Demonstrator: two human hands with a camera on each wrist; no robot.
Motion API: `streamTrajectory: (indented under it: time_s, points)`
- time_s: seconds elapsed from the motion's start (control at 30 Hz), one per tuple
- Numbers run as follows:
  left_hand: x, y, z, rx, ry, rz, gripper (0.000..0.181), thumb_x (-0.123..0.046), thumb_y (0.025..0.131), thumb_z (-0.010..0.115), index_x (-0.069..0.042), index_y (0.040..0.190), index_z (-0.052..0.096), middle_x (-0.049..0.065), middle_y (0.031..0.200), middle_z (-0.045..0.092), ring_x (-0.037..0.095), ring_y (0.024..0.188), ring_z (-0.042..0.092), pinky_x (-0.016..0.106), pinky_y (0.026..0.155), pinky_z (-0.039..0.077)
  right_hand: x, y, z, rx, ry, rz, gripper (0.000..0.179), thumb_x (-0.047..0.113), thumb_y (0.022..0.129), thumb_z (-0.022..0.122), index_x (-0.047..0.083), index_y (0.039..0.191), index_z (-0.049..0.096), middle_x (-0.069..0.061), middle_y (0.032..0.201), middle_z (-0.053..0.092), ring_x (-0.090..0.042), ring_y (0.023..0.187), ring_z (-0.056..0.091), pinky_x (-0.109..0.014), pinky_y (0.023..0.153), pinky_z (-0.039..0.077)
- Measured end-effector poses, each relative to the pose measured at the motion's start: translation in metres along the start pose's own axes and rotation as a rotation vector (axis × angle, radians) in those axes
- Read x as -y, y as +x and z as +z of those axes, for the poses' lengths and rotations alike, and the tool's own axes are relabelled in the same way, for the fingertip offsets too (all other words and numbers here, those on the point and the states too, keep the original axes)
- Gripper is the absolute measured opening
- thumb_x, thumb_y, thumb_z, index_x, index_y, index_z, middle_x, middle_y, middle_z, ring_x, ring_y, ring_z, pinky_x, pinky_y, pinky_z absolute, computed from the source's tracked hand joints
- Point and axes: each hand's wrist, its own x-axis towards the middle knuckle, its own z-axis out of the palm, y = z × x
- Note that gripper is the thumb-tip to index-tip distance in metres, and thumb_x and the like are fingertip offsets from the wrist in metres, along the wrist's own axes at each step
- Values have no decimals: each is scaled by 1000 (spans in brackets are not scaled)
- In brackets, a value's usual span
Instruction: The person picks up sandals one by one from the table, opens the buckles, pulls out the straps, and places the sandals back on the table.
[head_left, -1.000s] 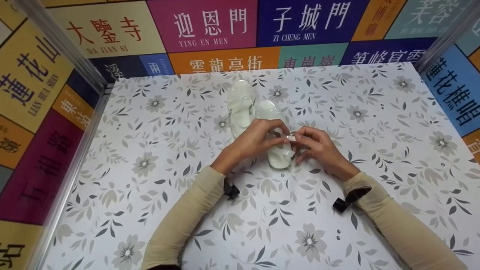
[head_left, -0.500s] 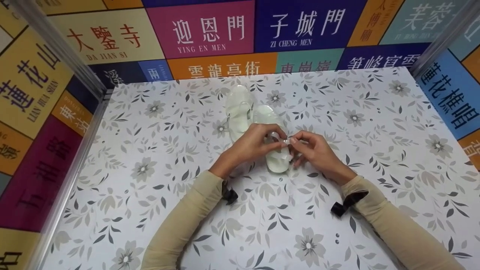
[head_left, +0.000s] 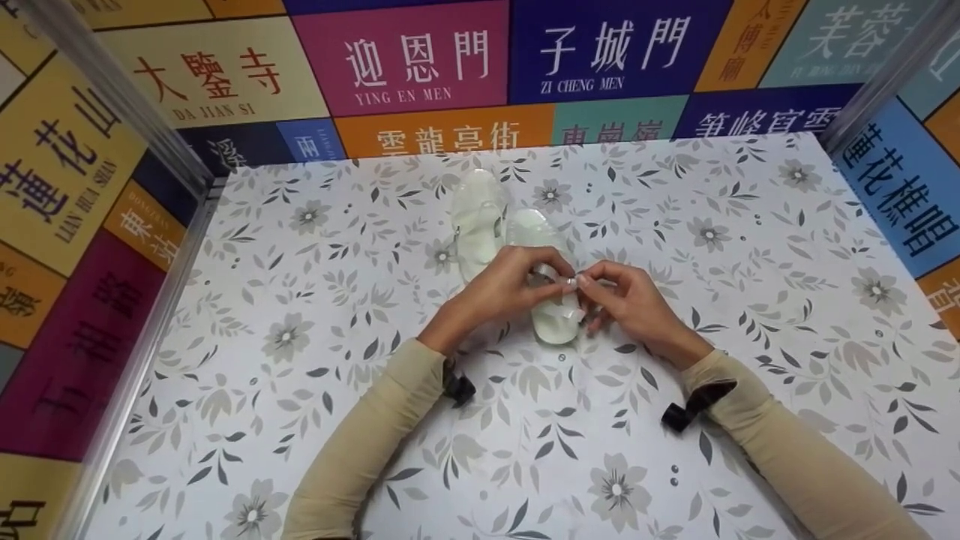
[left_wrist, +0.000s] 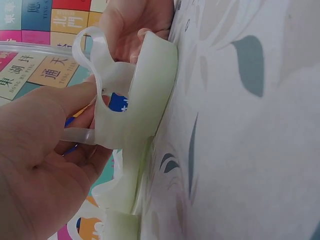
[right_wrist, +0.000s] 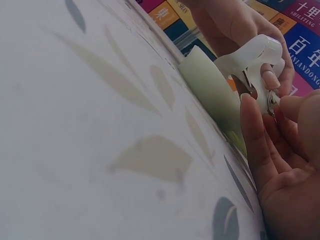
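Two pale green, translucent sandals lie on the table. The nearer sandal [head_left: 556, 330] sits under both hands, and the farther sandal [head_left: 478, 202] is just behind to its left. My left hand [head_left: 511, 283] pinches the ankle strap [left_wrist: 100, 57] of the nearer one from the left. From the right, my right hand [head_left: 630, 304] pinches the strap at a small metal buckle [right_wrist: 271, 101] with thumb and fingertips. Both hands' fingertips meet there, so the strap's end is partly hidden. In the left wrist view the sandal's heel [left_wrist: 155, 75] stands on the table.
A white cloth with grey leaves and flowers covers the table [head_left: 337, 420]. Colourful panels with lettering [head_left: 420, 56] stand behind it and on both sides. Each sleeved wrist carries a small black camera mount [head_left: 459, 388].
The whole scene sits slightly lower in the head view than a second ago. Both hands keep their grip at the strap, and the buckle's silvery glint between the fingers has become smaller.
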Motion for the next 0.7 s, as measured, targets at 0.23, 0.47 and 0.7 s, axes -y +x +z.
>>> streamTrajectory:
  time_s: [0.23,0.47,0.7]
  points:
    - [2,0,-1,10,-3,13,18,-20,102,79,-12,118,79,-1,118,81,9,116,74,21,103,56,3,-1,-1,26,104,-1,34,24,110,66,-9,117,63,-13,96,71,-24,71,72,-40,61,67]
    - [0,1,2,-21,-11,0,16,-19,101,80,-10,114,79,2,113,81,9,106,76,28,97,62,1,-2,-2,28,80,-12,34,23,109,67,-10,118,62,-18,95,68,-27,67,72,-42,61,66]
    - [-1,1,3,-29,10,-5,16,-19,101,79,-10,114,79,1,113,81,10,106,75,31,98,61,1,-2,-1,20,47,2,35,26,108,69,-6,120,66,-17,94,69,-28,64,72,-43,61,66]
